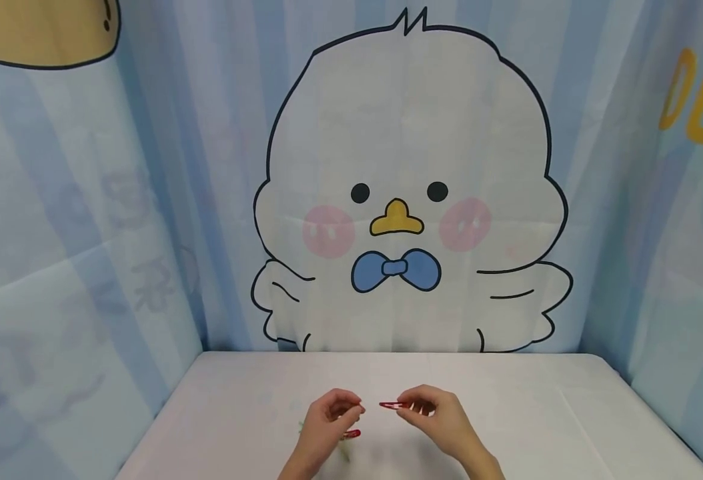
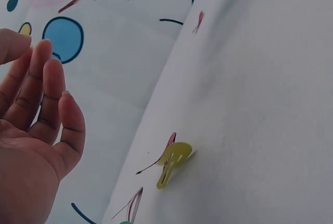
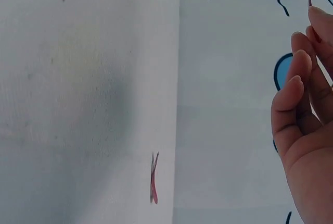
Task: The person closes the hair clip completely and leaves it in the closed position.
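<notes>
My right hand [image 1: 438, 417] pinches a slim red snap hair clip [image 1: 391, 405] between thumb and fingers, its tip pointing left. Facing it, my left hand [image 1: 323, 427] is raised with loosely bent fingers and the thumb close to the fingertips; nothing shows in its grasp. On the table under the left hand lies another red hair clip [image 1: 351, 434], partly covered by that hand. The left wrist view shows a yellow-green hair clip [image 2: 176, 156] with a dark red clip [image 2: 170, 141] against it, and a clip with a green end [image 2: 126, 222] cut by the frame edge.
A white-covered table [image 1: 507, 400] lies beneath both hands. Behind it hangs a cloth backdrop [image 1: 399, 133] with a cartoon bird, and similar cloth flanks both sides. One red clip [image 3: 154, 182] lies alone near the table edge in the right wrist view.
</notes>
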{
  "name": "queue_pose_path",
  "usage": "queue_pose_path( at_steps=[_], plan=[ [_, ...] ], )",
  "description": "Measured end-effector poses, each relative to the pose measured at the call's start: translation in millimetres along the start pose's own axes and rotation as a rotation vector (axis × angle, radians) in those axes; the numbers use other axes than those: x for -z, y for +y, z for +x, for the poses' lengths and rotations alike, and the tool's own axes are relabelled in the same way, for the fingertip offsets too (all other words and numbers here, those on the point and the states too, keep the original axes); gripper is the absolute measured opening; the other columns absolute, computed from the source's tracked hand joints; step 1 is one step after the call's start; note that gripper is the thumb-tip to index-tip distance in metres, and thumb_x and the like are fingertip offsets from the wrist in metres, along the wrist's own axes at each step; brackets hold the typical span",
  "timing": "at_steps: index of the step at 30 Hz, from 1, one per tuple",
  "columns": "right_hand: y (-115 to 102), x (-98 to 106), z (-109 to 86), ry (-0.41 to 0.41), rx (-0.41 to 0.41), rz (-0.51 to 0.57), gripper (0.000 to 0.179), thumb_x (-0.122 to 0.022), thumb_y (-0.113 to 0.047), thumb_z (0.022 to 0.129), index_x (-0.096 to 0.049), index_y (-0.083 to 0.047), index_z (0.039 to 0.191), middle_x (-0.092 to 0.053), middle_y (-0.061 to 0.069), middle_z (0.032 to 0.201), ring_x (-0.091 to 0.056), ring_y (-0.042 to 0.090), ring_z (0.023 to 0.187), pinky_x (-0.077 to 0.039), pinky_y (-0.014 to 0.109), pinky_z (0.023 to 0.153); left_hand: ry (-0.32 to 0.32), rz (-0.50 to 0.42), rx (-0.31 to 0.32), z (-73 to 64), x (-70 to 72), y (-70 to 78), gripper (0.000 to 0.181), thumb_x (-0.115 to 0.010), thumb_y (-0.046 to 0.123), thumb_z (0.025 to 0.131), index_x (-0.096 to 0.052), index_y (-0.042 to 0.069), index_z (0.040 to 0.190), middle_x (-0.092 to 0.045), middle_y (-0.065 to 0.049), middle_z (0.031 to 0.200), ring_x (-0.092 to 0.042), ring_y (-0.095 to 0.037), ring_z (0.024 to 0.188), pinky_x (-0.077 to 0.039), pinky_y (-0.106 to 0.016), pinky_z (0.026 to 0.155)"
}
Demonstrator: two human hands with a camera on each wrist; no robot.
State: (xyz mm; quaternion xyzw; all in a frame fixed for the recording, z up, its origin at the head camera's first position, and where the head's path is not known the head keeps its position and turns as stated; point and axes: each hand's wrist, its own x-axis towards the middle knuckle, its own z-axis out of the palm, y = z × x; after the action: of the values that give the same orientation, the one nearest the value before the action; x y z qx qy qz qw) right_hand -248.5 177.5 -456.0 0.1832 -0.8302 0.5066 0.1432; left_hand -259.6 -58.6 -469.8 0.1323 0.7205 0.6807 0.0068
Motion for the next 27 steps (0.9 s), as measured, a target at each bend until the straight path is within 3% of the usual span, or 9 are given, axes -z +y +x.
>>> queue_pose_path(
  at_steps=[5, 13, 20, 27],
  plan=[
    [3.3, 8.5, 2.1, -0.007, -0.084, -0.018, 0.015, -0.084, -0.014, 0.083, -0.075, -0.013, 0.095, -0.066, -0.006, 0.081, -0.056, 0.010, 0.071, -0.047, 0.026, 0.064, 0.009, 0.028, -0.038, 3.4, 15.9, -2.0, 0.018, -0.069, 0.008, 0.095, -0.065, -0.003, 0.108, -0.070, -0.009, 0.098, -0.066, -0.036, 0.095, -0.053, -0.025, 0.077],
    [12.8, 19.3, 1.0, -0.002, -0.126, -0.046, 0.016, -0.085, -0.014, 0.082, -0.075, -0.012, 0.094, -0.066, -0.005, 0.081, -0.056, 0.010, 0.071, -0.047, 0.025, 0.064, 0.037, 0.081, -0.036, 3.7, 43.7, -3.0, 0.018, -0.069, 0.010, 0.095, -0.066, -0.002, 0.108, -0.070, -0.007, 0.097, -0.067, -0.028, 0.090, -0.056, -0.035, 0.076],
    [21.7, 26.6, 2.8, 0.009, -0.130, -0.078, 0.015, -0.085, -0.014, 0.081, -0.076, -0.013, 0.093, -0.065, -0.006, 0.079, -0.054, 0.010, 0.069, -0.046, 0.025, 0.061, 0.080, 0.194, -0.030, 3.6, 63.4, -8.5, 0.020, -0.070, 0.014, 0.095, -0.066, 0.000, 0.108, -0.070, -0.006, 0.100, -0.065, -0.020, 0.091, -0.051, -0.029, 0.078],
    [33.5, 34.6, 3.0, 0.019, -0.164, -0.105, 0.016, -0.085, -0.013, 0.081, -0.075, -0.012, 0.094, -0.065, -0.005, 0.079, -0.054, 0.011, 0.069, -0.046, 0.026, 0.061, 0.069, 0.286, -0.012, 3.0, 76.9, -15.9, 0.018, -0.069, 0.011, 0.095, -0.066, -0.002, 0.108, -0.069, -0.003, 0.097, -0.064, -0.020, 0.090, -0.051, -0.031, 0.081]
  ],
)
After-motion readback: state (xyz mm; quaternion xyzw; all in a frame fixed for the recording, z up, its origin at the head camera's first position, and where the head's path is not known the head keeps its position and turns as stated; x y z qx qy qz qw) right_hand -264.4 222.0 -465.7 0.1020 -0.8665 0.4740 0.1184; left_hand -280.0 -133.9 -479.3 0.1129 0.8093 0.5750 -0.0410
